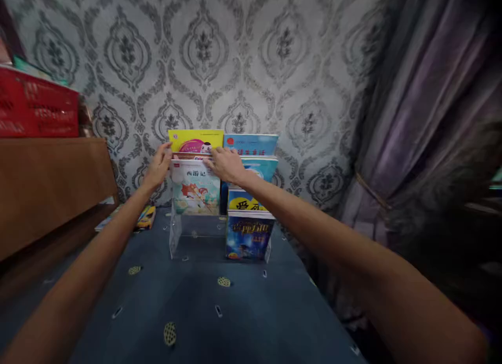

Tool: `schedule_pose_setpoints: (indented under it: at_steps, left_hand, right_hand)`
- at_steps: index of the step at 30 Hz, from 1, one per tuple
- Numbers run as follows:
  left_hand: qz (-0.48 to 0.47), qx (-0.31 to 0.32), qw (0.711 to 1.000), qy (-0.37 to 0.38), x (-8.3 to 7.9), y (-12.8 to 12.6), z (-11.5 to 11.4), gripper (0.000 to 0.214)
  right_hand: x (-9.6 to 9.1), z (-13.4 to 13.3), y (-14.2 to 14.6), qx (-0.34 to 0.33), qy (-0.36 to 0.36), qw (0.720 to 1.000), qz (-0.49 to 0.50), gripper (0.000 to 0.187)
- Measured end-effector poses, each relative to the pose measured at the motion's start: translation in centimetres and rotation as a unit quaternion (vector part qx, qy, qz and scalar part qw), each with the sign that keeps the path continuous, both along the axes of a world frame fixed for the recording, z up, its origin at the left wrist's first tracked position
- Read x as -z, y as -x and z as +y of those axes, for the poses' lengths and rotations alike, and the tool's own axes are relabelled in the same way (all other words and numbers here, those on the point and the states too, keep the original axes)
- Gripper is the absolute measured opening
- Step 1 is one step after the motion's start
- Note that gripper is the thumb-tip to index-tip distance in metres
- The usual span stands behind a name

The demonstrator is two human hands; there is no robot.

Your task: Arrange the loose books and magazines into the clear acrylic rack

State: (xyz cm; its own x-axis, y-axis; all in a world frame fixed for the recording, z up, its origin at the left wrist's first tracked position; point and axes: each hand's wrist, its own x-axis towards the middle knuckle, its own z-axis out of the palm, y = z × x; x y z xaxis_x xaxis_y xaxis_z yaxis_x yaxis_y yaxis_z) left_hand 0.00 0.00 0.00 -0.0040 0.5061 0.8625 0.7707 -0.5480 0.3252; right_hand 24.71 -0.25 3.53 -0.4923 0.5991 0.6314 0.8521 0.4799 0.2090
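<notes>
A clear stepped book rack (175, 238) stands on the blue cloth, holding several thin books. My left hand (159, 166) is at the left edge of the left-hand books, with its fingers curled against them. My right hand (227, 166) grips their upper right side, its fingertips over the top edges. Between my hands are a yellow book (196, 139) at the back, a brownish-topped book (191, 156) and a white-and-green picture book (196, 186) in front. My fingers partly hide these edges, so exactly which book each finger presses cannot be made out.
The right column has light-blue books (251, 144), a blue-and-yellow book (241, 201) and a dark blue book (250, 236). More books (147, 217) lie flat at left, near a brown cabinet (55, 186) bearing a red box (39, 105). A curtain (411, 118) hangs at right.
</notes>
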Motion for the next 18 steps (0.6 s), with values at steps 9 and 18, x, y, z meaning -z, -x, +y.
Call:
schedule_pose_setpoints:
  at_steps: [9, 18]
  left_hand:
    - [0.068, -0.072, 0.995, -0.02, 0.9, -0.4, 1.4, 0.046]
    - [-0.051, 0.012, 0.998, 0.02, 2.3, 0.9, 1.6, 0.051]
  right_hand:
    - [0.9, 0.7, 0.4, -0.023, -0.064, 0.997, -0.04, 0.056]
    - [1.3, 1.2, 0.1, -0.019, -0.071, 0.996, -0.051, 0.053]
